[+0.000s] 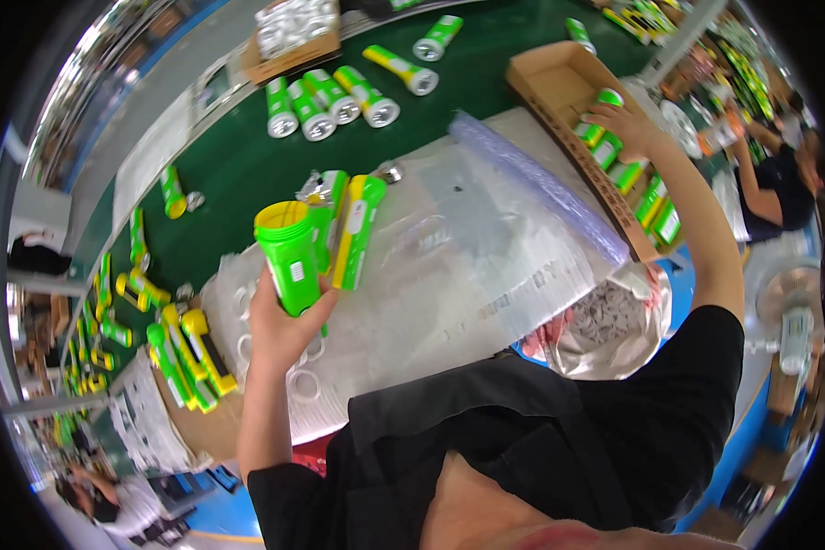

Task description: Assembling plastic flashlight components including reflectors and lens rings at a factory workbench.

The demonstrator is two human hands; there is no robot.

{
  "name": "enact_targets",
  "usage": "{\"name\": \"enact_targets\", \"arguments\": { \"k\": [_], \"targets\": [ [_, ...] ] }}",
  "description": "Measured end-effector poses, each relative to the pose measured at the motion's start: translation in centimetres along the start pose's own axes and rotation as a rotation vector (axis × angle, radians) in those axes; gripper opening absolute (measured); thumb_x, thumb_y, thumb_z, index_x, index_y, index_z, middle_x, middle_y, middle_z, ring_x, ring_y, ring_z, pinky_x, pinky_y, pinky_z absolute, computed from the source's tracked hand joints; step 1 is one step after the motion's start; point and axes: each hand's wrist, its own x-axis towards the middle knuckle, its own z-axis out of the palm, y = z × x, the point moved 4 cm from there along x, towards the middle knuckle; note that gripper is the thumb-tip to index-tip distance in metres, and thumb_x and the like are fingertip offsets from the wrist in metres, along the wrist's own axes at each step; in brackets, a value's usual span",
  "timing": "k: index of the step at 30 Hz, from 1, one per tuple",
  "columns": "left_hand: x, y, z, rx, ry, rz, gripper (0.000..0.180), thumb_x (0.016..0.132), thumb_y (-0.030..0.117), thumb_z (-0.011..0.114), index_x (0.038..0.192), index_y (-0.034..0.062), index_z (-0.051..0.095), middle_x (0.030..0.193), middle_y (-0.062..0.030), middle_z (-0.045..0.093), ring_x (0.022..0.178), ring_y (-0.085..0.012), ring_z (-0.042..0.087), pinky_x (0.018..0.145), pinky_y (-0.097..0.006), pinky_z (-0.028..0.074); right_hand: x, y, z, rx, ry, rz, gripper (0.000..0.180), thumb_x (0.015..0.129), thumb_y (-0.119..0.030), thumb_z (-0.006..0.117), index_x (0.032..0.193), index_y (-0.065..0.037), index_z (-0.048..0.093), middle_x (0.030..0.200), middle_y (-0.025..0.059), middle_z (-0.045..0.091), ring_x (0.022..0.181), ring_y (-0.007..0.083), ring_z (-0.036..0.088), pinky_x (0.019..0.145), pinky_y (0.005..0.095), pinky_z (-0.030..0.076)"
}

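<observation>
My left hand (280, 321) grips a green flashlight body (289, 247) with a yellow rim, held upright over a white plastic sheet (449, 247). Two more green and yellow flashlights (353, 225) lie side by side on the sheet right beside it. My right hand (625, 124) reaches far out to a cardboard box (559, 78) at the upper right and holds a green flashlight (605, 105) at its edge. Several green flashlights (646, 197) lie packed inside the box.
A green table (238, 165) carries several finished flashlights (325, 101) lying in a row. A cardboard tray (192, 362) with flashlights sits lower left. An open bag of small parts (605, 321) lies right of the sheet. Another person (779, 183) works at far right.
</observation>
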Motion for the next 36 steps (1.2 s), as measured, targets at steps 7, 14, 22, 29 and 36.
{"name": "enact_targets", "arguments": {
  "k": [7,14,22,29,36],
  "targets": [
    [-3.9,-1.7,-2.2,-0.044,0.121,-0.098,0.045,0.075,0.004,0.073,0.115,0.0019,0.051,0.086,-0.0020,0.065,0.077,-0.0088,0.061,0.069,-0.025,0.051,3.4,-2.0,-2.1,-0.218,-0.073,-0.079,0.090,0.041,-0.014,0.086,0.123,-0.009,0.049,0.120,0.0096,0.054,0.120,0.0312,0.049,0.103,0.0422,0.040],
    [-4.4,-3.2,-4.2,-0.123,0.194,-0.126,0.047,0.075,0.003,0.074,0.115,0.0015,0.050,0.085,-0.0034,0.066,0.075,-0.0090,0.062,0.067,-0.025,0.051,1.7,-0.2,-6.4,0.251,0.604,0.486,0.068,0.060,-0.028,0.081,0.114,0.000,0.049,0.101,0.0241,0.064,0.094,0.0419,0.063,0.081,0.0467,0.052],
    [-4.9,-3.7,-2.8,-0.166,0.198,-0.100,0.045,0.075,0.010,0.075,0.114,0.0036,0.053,0.085,-0.0026,0.066,0.074,-0.0106,0.063,0.067,-0.027,0.052,17.1,-23.3,-20.2,1.267,0.405,-0.223,0.056,0.072,-0.033,0.078,0.114,-0.003,0.057,0.092,0.0064,0.064,0.075,0.0150,0.061,0.067,0.0294,0.050],
    [-6.6,-3.8,-2.2,-0.144,0.076,-0.155,0.054,0.075,0.014,0.077,0.122,0.0044,0.051,0.090,-0.0061,0.069,0.084,-0.0149,0.067,0.077,-0.032,0.053,38.9,-43.1,-17.6,1.108,0.018,-0.142,0.082,0.056,-0.051,0.081,0.110,0.006,0.061,0.099,0.0173,0.065,0.083,0.0245,0.064,0.071,0.0369,0.050],
    [-7.0,-5.8,-3.6,-0.201,0.155,-0.201,0.054,0.075,0.010,0.077,0.121,0.0047,0.050,0.086,-0.0031,0.067,0.079,-0.0115,0.065,0.073,-0.029,0.053,38.1,-45.8,-17.1,0.888,0.386,-0.068,0.115,0.065,-0.066,0.073,0.143,0.006,0.029,0.137,0.0275,0.044,0.126,0.0364,0.049,0.103,0.0405,0.042]
  ]
}}
